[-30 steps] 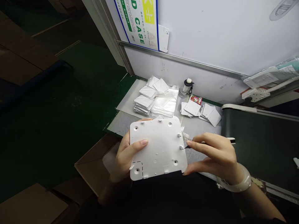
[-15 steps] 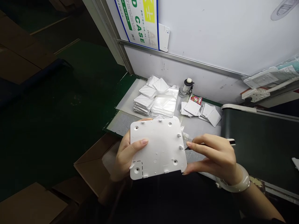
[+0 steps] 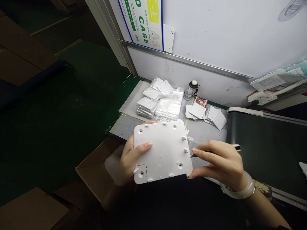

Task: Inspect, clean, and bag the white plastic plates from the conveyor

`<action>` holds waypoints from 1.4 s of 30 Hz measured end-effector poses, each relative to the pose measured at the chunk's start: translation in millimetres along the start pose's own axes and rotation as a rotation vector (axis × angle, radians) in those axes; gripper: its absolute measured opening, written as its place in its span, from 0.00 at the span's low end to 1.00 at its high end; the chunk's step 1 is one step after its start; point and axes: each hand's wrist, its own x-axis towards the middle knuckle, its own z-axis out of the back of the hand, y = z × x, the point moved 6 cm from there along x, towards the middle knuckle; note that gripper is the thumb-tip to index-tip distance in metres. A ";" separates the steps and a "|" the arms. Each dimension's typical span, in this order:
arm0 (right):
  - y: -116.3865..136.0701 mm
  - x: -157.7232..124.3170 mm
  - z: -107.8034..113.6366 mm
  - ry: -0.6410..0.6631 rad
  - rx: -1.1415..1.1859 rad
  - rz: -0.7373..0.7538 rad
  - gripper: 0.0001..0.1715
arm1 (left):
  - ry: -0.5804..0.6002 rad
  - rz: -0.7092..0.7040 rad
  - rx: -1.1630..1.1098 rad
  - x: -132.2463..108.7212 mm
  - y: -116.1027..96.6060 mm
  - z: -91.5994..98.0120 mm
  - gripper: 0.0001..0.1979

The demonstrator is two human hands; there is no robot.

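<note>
A flat white plastic plate (image 3: 163,153) with rounded corners, screw holes and small clips is held up in front of me. My left hand (image 3: 131,156) is closed on its left side, thumb flat on the face and fingers behind. My right hand (image 3: 220,159) pinches a slim knife-like tool (image 3: 193,156), whose dark pointed tip is at the plate's right edge. The tool's black and white rear end shows beyond my knuckles. My right thumb rests by the plate's lower right corner. Whether the tip touches the edge, I cannot tell.
On the table behind the plate are bagged white plates (image 3: 146,104), clear plastic bags (image 3: 169,105), loose white plates (image 3: 198,110) and a lidded bottle (image 3: 191,89). A dark conveyor belt (image 3: 268,143) runs at right. An open cardboard box (image 3: 91,169) stands lower left.
My right hand and the tool have shifted slightly downward along the plate's right edge. The plate and my left hand have barely moved.
</note>
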 end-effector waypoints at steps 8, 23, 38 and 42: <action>2.0 -2.1 -0.5 0.005 -0.027 -0.003 0.18 | -0.013 -0.011 0.011 1.3 -0.7 3.8 0.30; 6.4 -7.7 -0.8 -0.057 -0.099 -0.024 0.15 | -0.092 -0.101 -0.049 -1.2 -0.1 1.6 0.29; 3.8 -16.4 -2.8 -0.139 -0.196 -0.062 0.17 | -0.178 -0.181 -0.044 -2.6 3.2 2.1 0.28; 2.6 -16.1 -3.2 -0.140 -0.198 -0.074 0.15 | -0.178 -0.192 0.020 -1.2 2.4 2.3 0.28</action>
